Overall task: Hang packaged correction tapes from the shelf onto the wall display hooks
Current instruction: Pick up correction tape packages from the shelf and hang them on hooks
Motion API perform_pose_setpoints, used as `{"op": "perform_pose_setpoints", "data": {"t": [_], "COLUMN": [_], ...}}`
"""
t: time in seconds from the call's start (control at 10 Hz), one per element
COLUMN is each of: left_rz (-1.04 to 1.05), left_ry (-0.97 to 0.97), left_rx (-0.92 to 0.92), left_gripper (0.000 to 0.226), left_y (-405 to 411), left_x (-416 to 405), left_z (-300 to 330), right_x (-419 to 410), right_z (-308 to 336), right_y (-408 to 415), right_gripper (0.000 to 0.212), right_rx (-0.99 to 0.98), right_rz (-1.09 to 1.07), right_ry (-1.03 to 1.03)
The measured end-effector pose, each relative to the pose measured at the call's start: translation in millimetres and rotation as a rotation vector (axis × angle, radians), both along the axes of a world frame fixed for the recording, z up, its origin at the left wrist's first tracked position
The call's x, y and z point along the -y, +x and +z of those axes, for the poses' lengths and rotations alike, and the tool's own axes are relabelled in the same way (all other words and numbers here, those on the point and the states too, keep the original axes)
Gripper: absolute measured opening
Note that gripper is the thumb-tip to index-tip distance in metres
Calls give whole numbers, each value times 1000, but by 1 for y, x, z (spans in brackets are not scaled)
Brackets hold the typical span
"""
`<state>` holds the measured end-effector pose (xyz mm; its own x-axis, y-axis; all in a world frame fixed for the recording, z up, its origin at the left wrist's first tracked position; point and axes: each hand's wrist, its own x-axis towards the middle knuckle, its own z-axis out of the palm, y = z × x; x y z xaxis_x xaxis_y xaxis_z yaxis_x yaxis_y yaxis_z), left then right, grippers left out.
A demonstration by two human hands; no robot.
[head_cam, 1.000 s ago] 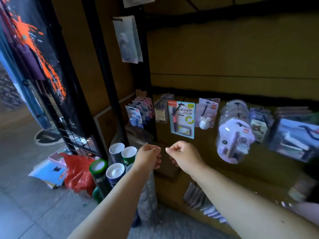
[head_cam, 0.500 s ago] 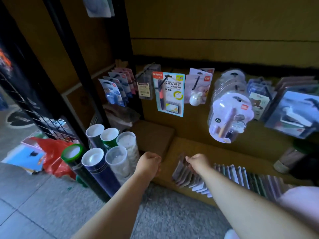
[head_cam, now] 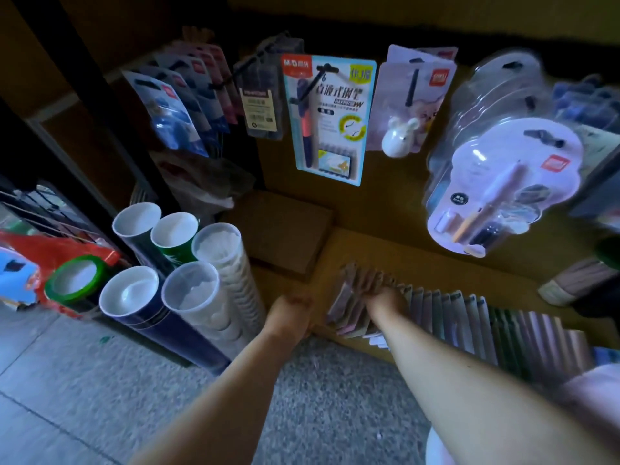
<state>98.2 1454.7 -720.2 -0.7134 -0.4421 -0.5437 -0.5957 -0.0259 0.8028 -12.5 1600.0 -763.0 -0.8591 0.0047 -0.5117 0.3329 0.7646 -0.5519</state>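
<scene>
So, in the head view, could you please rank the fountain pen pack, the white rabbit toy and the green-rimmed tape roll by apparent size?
1. fountain pen pack
2. green-rimmed tape roll
3. white rabbit toy
The roll and the rabbit look close, and the roll may be nearer the camera.

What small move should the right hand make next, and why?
Probably pinch one package and lift it out: the right hand already reaches into the left end of the row of packages on the shelf, while the left hand rests at the edge.

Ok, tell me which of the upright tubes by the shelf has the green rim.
The leftmost tube, nearest the red bag. Its rim is bright green; the other five tubes have pale rims.
</scene>
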Motion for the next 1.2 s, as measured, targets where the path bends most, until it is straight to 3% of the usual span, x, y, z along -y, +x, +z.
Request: {"op": "perform_pose_setpoints", "data": {"t": [0.6, 0.8, 1.2], "left_rz": [68, 66, 93], "left_ry": [127, 148, 214], "left_rx": [55, 75, 90], "left_gripper": [14, 21, 26], "left_y": [-15, -14, -4], "left_x": [0, 0, 2], "left_z": [-41, -51, -54], "right_x": [31, 38, 42], "right_z": [-17, -17, -15], "right_y": [-14, -4, 7], "right_gripper": [53, 45, 51], "right_rx": [-74, -178, -65], "right_rz": [-31, -36, 9], "right_ry": [207, 225, 375]}}
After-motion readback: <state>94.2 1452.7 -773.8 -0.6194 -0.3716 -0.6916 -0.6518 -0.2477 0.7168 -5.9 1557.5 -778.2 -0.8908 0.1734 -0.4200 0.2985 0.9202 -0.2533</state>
